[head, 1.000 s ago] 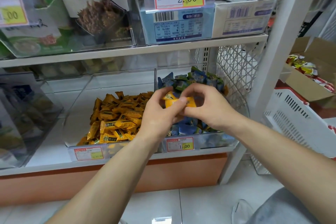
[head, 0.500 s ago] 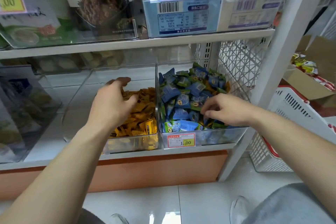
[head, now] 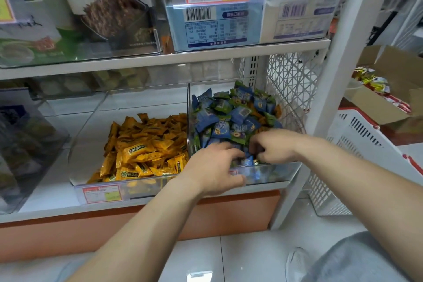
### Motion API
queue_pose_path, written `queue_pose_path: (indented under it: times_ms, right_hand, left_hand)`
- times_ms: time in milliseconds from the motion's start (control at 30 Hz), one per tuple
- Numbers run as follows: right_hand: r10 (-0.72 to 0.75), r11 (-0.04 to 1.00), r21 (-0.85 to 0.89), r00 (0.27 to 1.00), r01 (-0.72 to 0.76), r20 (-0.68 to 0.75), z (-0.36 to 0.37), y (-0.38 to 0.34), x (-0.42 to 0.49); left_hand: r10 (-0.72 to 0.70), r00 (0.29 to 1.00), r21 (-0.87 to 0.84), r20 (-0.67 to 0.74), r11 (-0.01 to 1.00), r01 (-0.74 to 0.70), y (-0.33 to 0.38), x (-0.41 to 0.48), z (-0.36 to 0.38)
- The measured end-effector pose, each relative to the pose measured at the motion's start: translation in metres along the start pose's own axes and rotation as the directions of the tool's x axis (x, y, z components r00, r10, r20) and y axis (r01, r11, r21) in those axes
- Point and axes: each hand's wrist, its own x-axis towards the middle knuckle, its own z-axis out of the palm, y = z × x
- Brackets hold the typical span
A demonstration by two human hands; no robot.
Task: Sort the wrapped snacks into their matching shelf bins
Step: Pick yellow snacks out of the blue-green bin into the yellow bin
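A clear bin [head: 283,170] on the lower shelf holds a pile of blue and green wrapped snacks [head: 229,117], with a few orange wrappers showing at its right side. To its left, another clear bin [head: 91,135] holds orange wrapped snacks [head: 146,144]. Both my hands are in the front of the blue-and-green bin. My left hand [head: 212,167] reaches over the front wall, and its bent fingertips touch the blue snacks. My right hand [head: 274,146] has its fingers curled down into the pile and pinches a small wrapped snack [head: 254,162], mostly hidden.
Price tags [head: 101,193] hang on the bin fronts. The upper shelf [head: 160,59] carries boxed goods close overhead. A white post [head: 338,57] and wire mesh [head: 290,80] close off the right side. Beyond them are a white basket [head: 366,144] and a cardboard box [head: 389,89] of snacks.
My left hand has left the orange-snack bin and moved right into the blue-and-green bin, next to my right hand. A second ago both hands held an orange snack together.
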Motion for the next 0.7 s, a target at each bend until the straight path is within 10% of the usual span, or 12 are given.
queue_pose_path:
  times_ms: [200, 400, 567, 700]
  right_hand:
    - [-0.085, 0.994, 0.062, 0.996, 0.085, 0.006, -0.005, 0.008, -0.003]
    - [-0.036, 0.900, 0.388, 0.920, 0.200, -0.391, -0.014, 0.009, -0.022]
    - [0.083, 0.451, 0.774, 0.843, 0.444, -0.532, -0.020, -0.008, -0.038]
    - [0.102, 0.210, 0.881, 0.886, 0.424, -0.452, -0.018, -0.017, -0.033]
  left_hand:
    - [-0.033, 0.999, 0.076, 0.021, 0.997, 0.032, 0.000, 0.001, 0.007]
    - [-0.108, 0.993, -0.137, -0.049, 0.986, 0.100, 0.001, 0.004, 0.004]
    - [-0.182, 0.934, -0.662, -0.308, 0.746, -0.073, 0.008, 0.006, -0.009]
    - [-0.254, 0.871, -0.654, -0.420, 0.750, -0.096, 0.003, 0.006, -0.020]
